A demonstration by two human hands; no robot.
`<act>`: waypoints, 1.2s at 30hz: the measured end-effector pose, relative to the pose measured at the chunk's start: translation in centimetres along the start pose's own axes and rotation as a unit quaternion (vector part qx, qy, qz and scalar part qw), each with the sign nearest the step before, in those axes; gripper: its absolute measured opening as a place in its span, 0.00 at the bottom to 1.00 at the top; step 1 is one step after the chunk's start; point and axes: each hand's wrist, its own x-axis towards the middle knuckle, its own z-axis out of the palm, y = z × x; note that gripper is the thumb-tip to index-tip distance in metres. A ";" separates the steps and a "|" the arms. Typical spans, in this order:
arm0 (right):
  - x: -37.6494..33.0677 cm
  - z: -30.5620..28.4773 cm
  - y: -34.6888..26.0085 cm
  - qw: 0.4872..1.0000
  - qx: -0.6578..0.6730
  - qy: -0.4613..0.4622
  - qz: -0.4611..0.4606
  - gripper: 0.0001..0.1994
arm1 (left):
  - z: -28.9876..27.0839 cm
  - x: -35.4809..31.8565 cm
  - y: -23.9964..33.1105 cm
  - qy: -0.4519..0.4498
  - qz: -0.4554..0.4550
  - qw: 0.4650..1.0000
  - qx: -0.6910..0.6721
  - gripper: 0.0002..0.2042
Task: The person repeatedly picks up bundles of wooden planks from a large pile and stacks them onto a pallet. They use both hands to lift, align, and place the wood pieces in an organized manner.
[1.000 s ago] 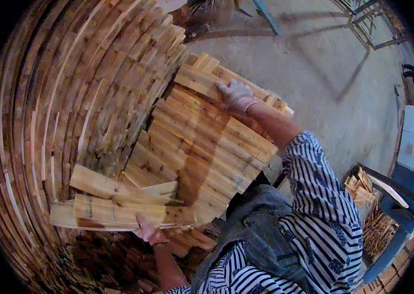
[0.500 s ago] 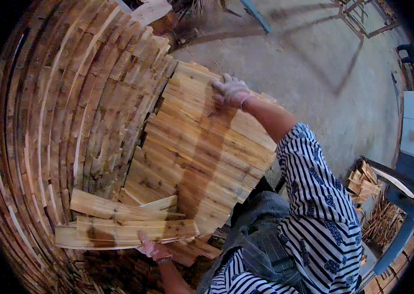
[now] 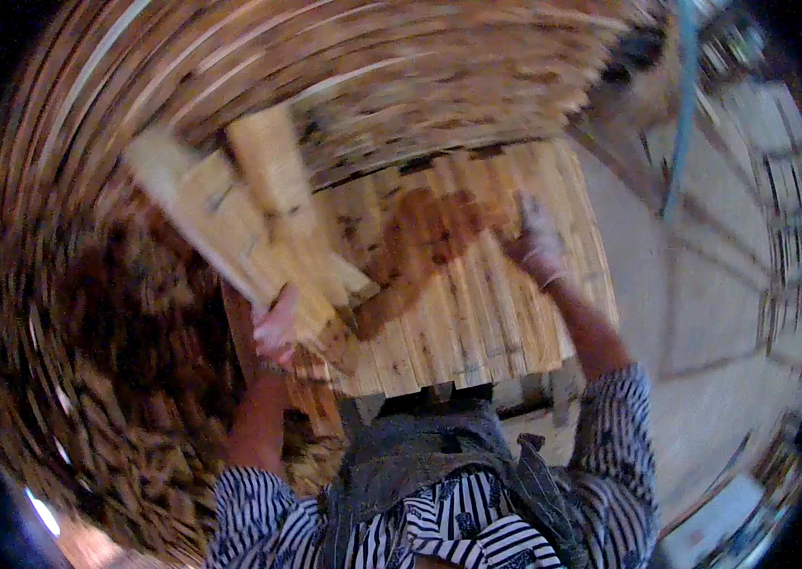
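My left hand [image 3: 277, 327], in a pale glove, is closed on the near end of a few loose wooden boards [image 3: 230, 223]. They slant up and to the left, overlapping one another, and are blurred by motion. My right hand [image 3: 535, 248], also gloved, is at the right part of a layer of narrow boards [image 3: 458, 313] laid side by side. Its fingers look apart and nothing shows in them. Whether it touches the boards below I cannot tell. A dark shadow falls across that layer.
A tall stack of boards [image 3: 439, 85] rises behind the layer. Many wood pieces [image 3: 145, 417] lie in a heap at the lower left. Concrete floor [image 3: 647, 322] extends to the right, with a blue bar [image 3: 685, 114] at the far right.
My view has turned, so the stack now lies ahead. The left hand has taken hold of the loose boards and tilted them. The right hand has moved from the layer's far edge towards its right side.
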 end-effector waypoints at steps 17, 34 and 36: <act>1.1 1.8 -26.6 0.920 0.115 -0.310 -0.213 0.20 | 0.9 1.4 -6.4 0.533 0.097 0.506 0.672 0.17; -10.6 -5.0 -2.8 0.963 -0.148 -0.136 -0.177 0.19 | -20.9 7.8 -24.5 0.722 0.062 0.470 0.504 0.31; -10.7 -6.6 -5.2 0.964 -0.143 -0.221 -0.039 0.20 | -20.4 9.4 -25.3 0.751 0.048 0.458 0.473 0.31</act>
